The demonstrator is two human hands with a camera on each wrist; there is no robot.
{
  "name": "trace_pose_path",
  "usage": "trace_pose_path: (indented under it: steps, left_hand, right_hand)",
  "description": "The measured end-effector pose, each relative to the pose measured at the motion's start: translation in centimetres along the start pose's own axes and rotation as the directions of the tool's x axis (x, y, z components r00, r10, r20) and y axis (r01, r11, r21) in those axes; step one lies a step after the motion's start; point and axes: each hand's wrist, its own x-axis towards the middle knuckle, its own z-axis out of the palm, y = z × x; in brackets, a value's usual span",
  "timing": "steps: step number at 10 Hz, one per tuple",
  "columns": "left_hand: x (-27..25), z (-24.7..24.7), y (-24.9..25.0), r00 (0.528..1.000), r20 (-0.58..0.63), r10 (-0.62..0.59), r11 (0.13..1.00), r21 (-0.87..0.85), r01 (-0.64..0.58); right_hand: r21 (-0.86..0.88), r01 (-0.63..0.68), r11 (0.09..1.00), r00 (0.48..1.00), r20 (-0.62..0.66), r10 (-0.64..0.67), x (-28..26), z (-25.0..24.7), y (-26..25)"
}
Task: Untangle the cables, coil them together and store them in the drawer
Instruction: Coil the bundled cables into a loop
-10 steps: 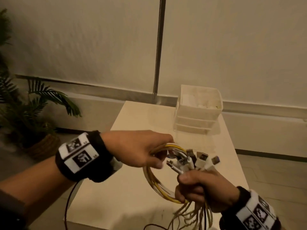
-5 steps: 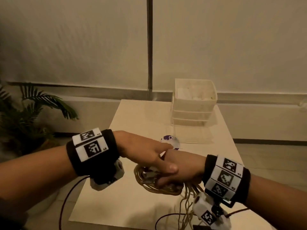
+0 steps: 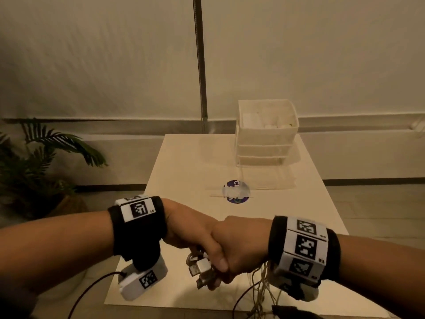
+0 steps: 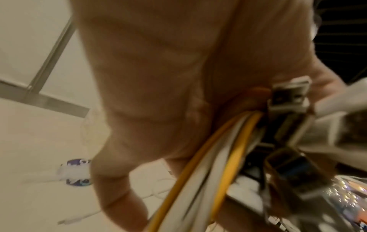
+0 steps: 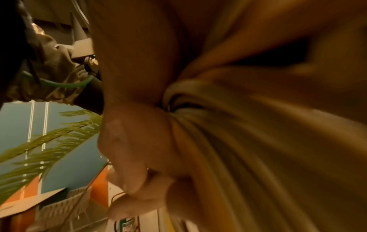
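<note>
Both hands meet over the near part of the table (image 3: pixel 184 162). My left hand (image 3: pixel 190 231) grips the yellow and white cable bundle (image 4: pixel 222 157) from above, and the strands run through its palm in the left wrist view. My right hand (image 3: pixel 236 247) is closed round the same cable bundle (image 5: pixel 228 141), knuckles up. USB plugs (image 3: pixel 201 269) stick out below the two fists. Loose cable ends (image 3: pixel 262 288) hang under the right wrist. The white drawer unit (image 3: pixel 266 132) stands at the far right of the table, its top tray open upward.
A round purple and white disc (image 3: pixel 236 191) lies mid-table between my hands and the drawers. A potted palm (image 3: pixel 34 162) stands on the floor to the left. A metal pole (image 3: pixel 201 65) runs up the wall behind the table. Black wrist-camera leads (image 3: pixel 92 288) dangle near the front edge.
My right hand has rolled over from palm-up to knuckles-up and closed against the left hand. The coil that showed between them is now hidden inside the two fists, lower over the table.
</note>
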Motion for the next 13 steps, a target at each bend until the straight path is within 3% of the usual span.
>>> trace_pose_path:
  steps: [1,3,5,6,7,8,9,10,11,12,13]
  left_hand:
    - [0.4,0.4,-1.9,0.989,-0.138,-0.047,0.999,-0.033,0.042]
    - [0.0,1.5,-2.0,0.976,-0.205,0.074,0.994,-0.069,-0.090]
    - [0.4,2.4,-3.3,0.920,-0.380,0.100,0.974,-0.153,-0.169]
    - [0.7,2.7,-3.9,0.913,-0.399,0.090,0.954,-0.227,-0.194]
    - [0.8,2.2,-3.6,0.943,-0.332,0.002,0.892,-0.425,-0.152]
    - [1.1,0.3,-1.8,0.977,-0.199,-0.079,0.954,-0.299,0.017]
    - [2.1,0.3,-0.4,0.970,-0.239,-0.052,0.998,-0.043,0.043]
    - [2.8,1.5,0.0,0.949,-0.311,-0.044,0.999,-0.025,0.038]
    - [2.4,1.9,-0.6,0.939,-0.307,-0.153,0.988,-0.027,0.152]
    - [1.3,1.8,-1.6,0.882,-0.367,-0.295,0.952,-0.030,0.306]
    - [-0.5,1.5,-2.0,0.875,-0.375,-0.306,0.952,-0.143,0.271]
  right_hand:
    - [0.043,0.009,0.999,1.000,-0.027,-0.008,0.2,0.6,0.7]
    - [0.216,0.055,0.975,0.991,-0.130,-0.027,-0.8,1.3,1.9]
    - [0.419,0.158,0.894,0.954,-0.300,-0.028,-1.8,2.2,3.7]
    - [0.343,0.154,0.927,0.940,-0.340,-0.030,-1.9,2.6,4.1]
    - [0.206,0.147,0.967,0.945,-0.320,-0.075,-1.6,2.7,3.6]
    - [0.078,0.137,0.988,0.958,-0.265,-0.112,-0.7,2.4,2.8]
    - [0.027,0.153,0.988,0.947,-0.290,-0.139,-0.2,2.1,2.6]
    - [0.056,0.148,0.987,0.930,-0.348,-0.119,-0.6,2.6,3.6]
    - [0.047,0.144,0.988,0.908,-0.402,-0.113,-1.1,3.2,4.4]
    - [0.093,0.087,0.992,0.844,-0.536,-0.024,-1.6,4.4,5.7]
    - [0.292,0.181,0.939,0.787,-0.616,0.040,-1.6,5.9,6.6]
